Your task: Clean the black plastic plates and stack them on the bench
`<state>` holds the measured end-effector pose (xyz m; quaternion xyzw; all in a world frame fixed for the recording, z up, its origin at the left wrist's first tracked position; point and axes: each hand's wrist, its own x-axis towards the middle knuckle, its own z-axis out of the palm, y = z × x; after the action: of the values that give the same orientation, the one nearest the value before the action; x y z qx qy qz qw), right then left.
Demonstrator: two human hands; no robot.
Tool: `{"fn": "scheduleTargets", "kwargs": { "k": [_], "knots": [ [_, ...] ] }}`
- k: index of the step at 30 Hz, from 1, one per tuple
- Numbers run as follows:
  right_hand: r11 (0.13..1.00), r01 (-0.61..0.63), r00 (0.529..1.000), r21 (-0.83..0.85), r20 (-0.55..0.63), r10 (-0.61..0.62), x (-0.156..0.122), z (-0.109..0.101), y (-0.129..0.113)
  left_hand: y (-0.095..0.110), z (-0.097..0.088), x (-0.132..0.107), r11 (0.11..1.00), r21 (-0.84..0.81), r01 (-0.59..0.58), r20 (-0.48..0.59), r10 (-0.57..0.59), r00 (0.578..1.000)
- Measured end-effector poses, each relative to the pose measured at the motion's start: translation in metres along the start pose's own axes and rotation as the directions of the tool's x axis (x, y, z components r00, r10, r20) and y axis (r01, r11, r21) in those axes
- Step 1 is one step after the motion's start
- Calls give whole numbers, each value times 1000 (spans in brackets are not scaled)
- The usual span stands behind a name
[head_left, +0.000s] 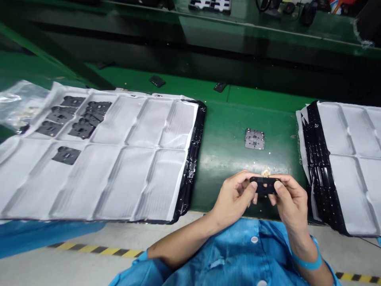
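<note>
A small flat black plastic plate (pixel 264 190) with a square hole near its middle is pinched between my two hands, close to the bench's front edge. My left hand (pixel 233 196) grips its left end, thumb on the near face and fingers behind. At the other end, my right hand (pixel 293 200) holds it the same way. Just beyond my fingers lies a little heap of pale beige bits (pixel 266 173), partly hidden. Farther back on the green bench (pixel 226 159) are dark grey plates (pixel 254 139) with cutouts, lying side by side.
At left, a white-lined compartment tray (pixel 139 174) with black edges carries several dark plates (pixel 67 155). A clear plastic bag (pixel 20 103) sits beside it. Another white-lined tray stack (pixel 351 190) stands at right. Loose black pieces (pixel 156 81) lie near the back, below a shelf (pixel 247 28).
</note>
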<state>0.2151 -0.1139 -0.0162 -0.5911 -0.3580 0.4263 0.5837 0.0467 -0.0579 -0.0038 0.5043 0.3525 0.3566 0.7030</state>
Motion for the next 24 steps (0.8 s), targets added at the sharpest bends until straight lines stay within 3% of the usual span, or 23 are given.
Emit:
{"fn": "scheduleTargets", "kwargs": {
  "k": [4, 7, 10, 12, 15, 21, 24],
  "knots": [
    [999, 3, 999, -51, -41, -5, 1, 1, -2, 3, -10, -1, 997, -9, 71, 110, -70, 991],
    [994, 35, 993, -100, -109, -46, 3, 2, -4, 0, -18, 0, 978, 194, -77, 88, 61, 994],
    [981, 71, 976, -179, -193, -105, 7, 0, -4, -6, -19, 4, 798, 542, -262, 68, 270, 961],
    [968, 94, 963, -234, -226, -149, 10, -3, -4, -9, -17, 7, 653, 686, -320, 137, 317, 939],
    [948, 123, 943, -295, -264, -205, 15, -10, -2, -15, -14, 13, 540, 769, -343, 229, 268, 936],
    [946, 145, 906, -289, -346, -244, 24, -24, -2, -41, -6, 25, 234, 944, -233, 190, 194, 962],
    [960, 158, 901, -230, -364, -235, 24, -25, -3, -52, 7, 27, 163, 955, -250, 232, 118, 965]
  ]
}}
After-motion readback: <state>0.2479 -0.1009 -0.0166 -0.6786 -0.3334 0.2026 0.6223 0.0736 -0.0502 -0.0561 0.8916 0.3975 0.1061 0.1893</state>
